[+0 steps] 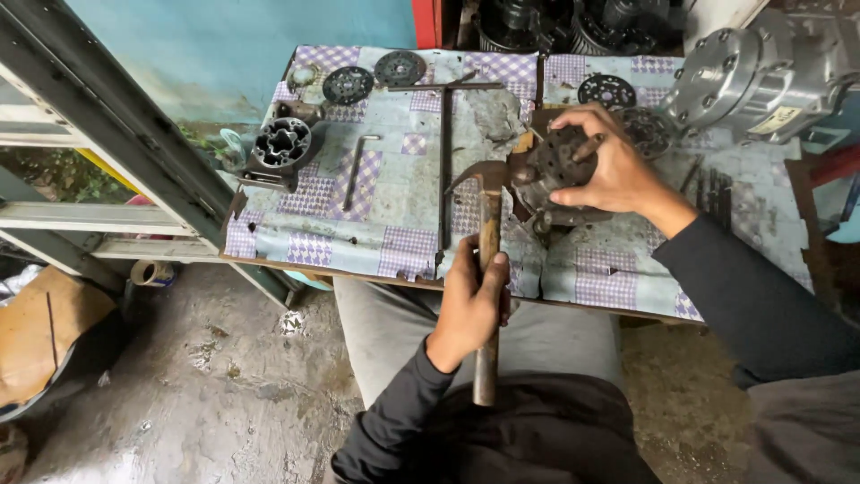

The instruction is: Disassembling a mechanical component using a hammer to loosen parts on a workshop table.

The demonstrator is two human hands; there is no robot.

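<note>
My left hand (469,305) grips the wooden handle of a claw hammer (488,233), whose steel head rests at the table's front middle, touching a dark metal machine part. My right hand (602,166) clasps that round, grimy metal part (554,170) from the right and holds it on the table. The part has a disc-like face with holes. Both sleeves are dark.
A worn table (376,242) has a checked purple and grey cover. On it lie a finned metal housing (281,143), several dark discs (348,84), a T-handle wrench (445,134) and a hex key (356,166). A silver compressor body (761,76) stands at the back right.
</note>
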